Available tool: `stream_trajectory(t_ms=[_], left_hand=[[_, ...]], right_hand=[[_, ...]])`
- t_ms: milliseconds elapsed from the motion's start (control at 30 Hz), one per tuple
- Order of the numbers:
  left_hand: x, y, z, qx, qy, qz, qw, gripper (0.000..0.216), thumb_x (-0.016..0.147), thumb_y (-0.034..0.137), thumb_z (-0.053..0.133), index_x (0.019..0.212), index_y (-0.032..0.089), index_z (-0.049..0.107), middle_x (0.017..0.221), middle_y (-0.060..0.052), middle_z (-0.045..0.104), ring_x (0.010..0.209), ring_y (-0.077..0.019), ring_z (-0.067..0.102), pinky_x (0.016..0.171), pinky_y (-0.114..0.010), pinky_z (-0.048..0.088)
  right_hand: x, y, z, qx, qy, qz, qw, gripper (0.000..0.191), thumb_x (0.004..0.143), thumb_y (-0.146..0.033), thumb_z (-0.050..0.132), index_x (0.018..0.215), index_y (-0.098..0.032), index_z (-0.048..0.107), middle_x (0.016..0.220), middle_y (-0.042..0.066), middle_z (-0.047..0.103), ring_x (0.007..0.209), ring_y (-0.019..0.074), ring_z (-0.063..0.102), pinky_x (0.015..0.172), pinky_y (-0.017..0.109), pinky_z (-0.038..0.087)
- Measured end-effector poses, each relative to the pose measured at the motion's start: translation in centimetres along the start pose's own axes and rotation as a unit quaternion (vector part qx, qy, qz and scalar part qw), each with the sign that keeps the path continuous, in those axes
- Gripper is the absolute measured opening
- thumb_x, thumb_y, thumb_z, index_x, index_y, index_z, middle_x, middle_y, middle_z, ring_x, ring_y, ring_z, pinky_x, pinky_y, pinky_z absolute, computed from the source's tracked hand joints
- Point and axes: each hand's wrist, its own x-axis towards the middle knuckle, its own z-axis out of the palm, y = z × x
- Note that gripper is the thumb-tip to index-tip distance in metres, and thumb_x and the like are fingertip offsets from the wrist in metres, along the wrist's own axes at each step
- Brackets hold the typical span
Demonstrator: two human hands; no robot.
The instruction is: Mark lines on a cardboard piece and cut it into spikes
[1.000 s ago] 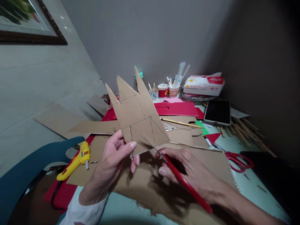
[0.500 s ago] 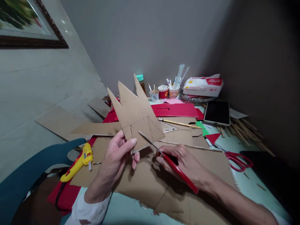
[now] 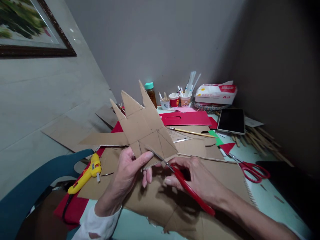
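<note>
Left hand (image 3: 126, 173) pinches spiky cardboard cutout (image 3: 143, 128); right hand (image 3: 197, 180) grips red-handled blade (image 3: 185, 185), probably touching cutout's lower edge.

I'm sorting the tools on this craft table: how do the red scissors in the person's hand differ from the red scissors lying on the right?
The held scissors are gripped in the right hand, lifted, with blades against the spiky cardboard cutout that the left hand steadies. The lying scissors rest flat on the table, untouched. The held pair points up-left toward the cutout; the lying pair shows both handle loops, while the held pair's are mostly hidden. Both have red handles.
</note>
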Motion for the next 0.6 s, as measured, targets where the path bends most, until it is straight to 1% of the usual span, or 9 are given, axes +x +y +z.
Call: stream_trajectory(t_ms=[33, 100, 167, 267, 367, 433, 500, 600], left_hand=[[-0.1, -0.1, 0.0, 0.002, -0.004, -0.003, 1.0, 0.026, 0.086, 0.039, 0.07, 0.083, 0.013, 0.067, 0.044, -0.002, 0.061, 0.031, -0.0104, 0.051, 0.032, -0.016, 0.04], [-0.3, -0.2, 0.0, 0.006, -0.008, -0.01, 1.0, 0.027, 0.087, 0.039, 0.069, 0.081, 0.013, 0.066, 0.043, -0.002, 0.06, 0.031, -0.0096, 0.05, 0.032, -0.015, 0.038], [-0.5, -0.3, -0.1, 0.016, -0.01, -0.017, 1.0, 0.028, 0.089, 0.039, 0.067, 0.082, 0.012, 0.067, 0.044, -0.002, 0.06, 0.031, -0.009, 0.049, 0.032, -0.015, 0.038], [-0.5, -0.4, -0.2, 0.021, -0.013, -0.017, 1.0, 0.028, 0.09, 0.038, 0.066, 0.092, 0.01, 0.069, 0.048, -0.001, 0.062, 0.032, -0.0091, 0.051, 0.033, -0.015, 0.039], [-0.4, -0.3, -0.2, 0.005, -0.009, -0.011, 1.0, 0.026, 0.089, 0.035, 0.069, 0.098, 0.011, 0.069, 0.054, -0.001, 0.065, 0.034, -0.009, 0.054, 0.031, -0.015, 0.038], [-0.3, -0.2, -0.2, 0.0, 0.001, -0.012, 1.0, 0.023, 0.088, 0.032, 0.069, 0.096, 0.011, 0.069, 0.056, -0.001, 0.066, 0.034, -0.0089, 0.054, 0.031, -0.015, 0.039], [-0.1, -0.1, -0.3, 0.002, 0.009, -0.019, 1.0, 0.022, 0.088, 0.033, 0.07, 0.089, 0.011, 0.068, 0.058, -0.002, 0.068, 0.034, -0.0085, 0.054, 0.031, -0.015, 0.04], [0.2, -0.2, -0.5, -0.001, 0.009, -0.027, 1.0, 0.024, 0.088, 0.035, 0.07, 0.084, 0.011, 0.068, 0.066, -0.006, 0.072, 0.035, -0.0079, 0.055, 0.03, -0.014, 0.039]], right_hand=[[0.0, -0.2, 0.0, 0.013, -0.002, -0.004, 1.0, 0.02, 0.084, -0.037, 0.068, 0.09, -0.018, 0.07, 0.065, -0.003, 0.063, 0.059, 0.0145, 0.054, 0.056, 0.026, 0.041], [-0.1, -0.4, 0.0, 0.026, -0.004, -0.01, 1.0, 0.022, 0.083, -0.037, 0.07, 0.094, -0.018, 0.072, 0.064, -0.004, 0.061, 0.059, 0.0135, 0.051, 0.056, 0.025, 0.04], [-0.3, -0.6, 0.1, 0.027, -0.006, -0.008, 1.0, 0.021, 0.082, -0.038, 0.072, 0.089, -0.017, 0.072, 0.063, -0.005, 0.058, 0.058, 0.0126, 0.049, 0.055, 0.024, 0.039], [-0.4, -0.3, 0.3, 0.02, -0.005, -0.013, 1.0, 0.023, 0.083, -0.04, 0.071, 0.081, -0.017, 0.07, 0.063, -0.004, 0.058, 0.058, 0.0123, 0.049, 0.056, 0.024, 0.039], [0.0, 0.3, 0.6, 0.005, 0.004, -0.042, 0.999, 0.025, 0.086, -0.04, 0.068, 0.077, -0.016, 0.068, 0.062, -0.004, 0.055, 0.056, 0.0115, 0.047, 0.056, 0.024, 0.038], [0.4, 0.9, 0.8, -0.017, 0.017, -0.072, 0.997, 0.027, 0.087, -0.039, 0.066, 0.071, -0.017, 0.063, 0.06, -0.005, 0.051, 0.054, 0.0106, 0.043, 0.055, 0.024, 0.035], [0.8, 1.3, 1.0, -0.042, 0.032, -0.095, 0.994, 0.033, 0.089, -0.04, 0.063, 0.066, -0.017, 0.058, 0.057, -0.006, 0.046, 0.052, 0.0101, 0.039, 0.054, 0.024, 0.033], [1.1, 1.6, 1.2, -0.063, 0.039, -0.101, 0.992, 0.04, 0.091, -0.046, 0.061, 0.064, -0.018, 0.055, 0.057, -0.006, 0.044, 0.052, 0.0102, 0.037, 0.054, 0.024, 0.031]])
